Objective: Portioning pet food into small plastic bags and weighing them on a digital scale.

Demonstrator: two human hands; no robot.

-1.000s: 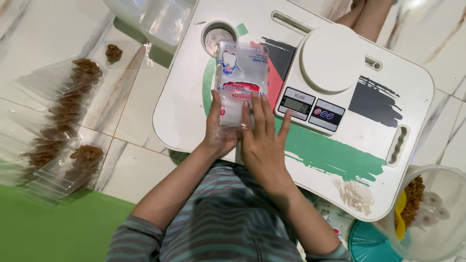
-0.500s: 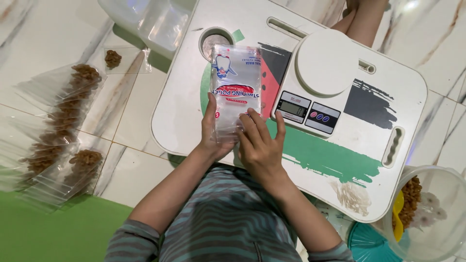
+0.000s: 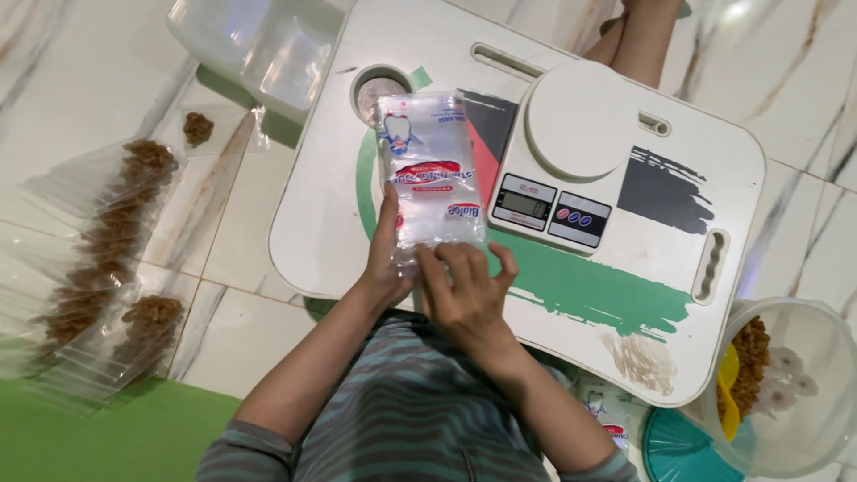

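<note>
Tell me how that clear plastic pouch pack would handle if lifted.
The clear pouch pack is probably floppy and light: thin, flat film. Its glossy surface likely slips, so both the left hand and right hand steady its near end.

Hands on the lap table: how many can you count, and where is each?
2. The left hand grips the clear printed plastic bag pack at its near-left edge; the right hand presses its near end.
</note>
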